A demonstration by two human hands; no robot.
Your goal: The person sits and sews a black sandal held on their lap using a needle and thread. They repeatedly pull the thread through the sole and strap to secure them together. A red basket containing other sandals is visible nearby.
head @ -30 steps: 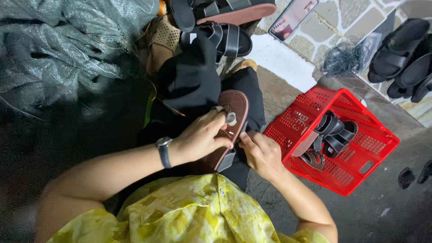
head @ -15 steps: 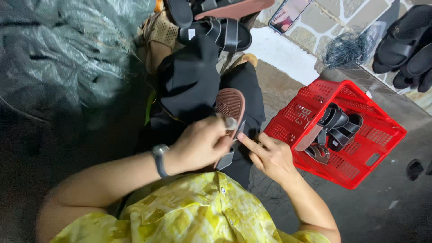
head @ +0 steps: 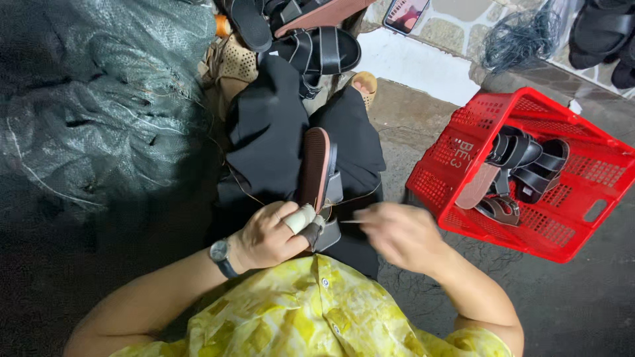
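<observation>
Grey woven sacking heaped at the left, bulky and crumpled, filling that side of the floor. Red plastic basket at the right on the grey floor, rectangular, slotted walls, pale moulded lettering on its near wall; inside, a tangle of black strapped sandals and one brown sole. More black sandals piled at the top centre, beside a perforated tan one. White rectangular slab along the top, near a bundle of dark cord and a phone lying screen up. Black-trousered lap in the middle, brown-soled sandal resting on it, turned on edge, sole up. Left hand closed around the sandal's near end, thumb wrapped in pale tape, wristwatch on the wrist. Right hand blurred, just beside the sandal, fingers pinched on a thin needle pointing toward the strap.
</observation>
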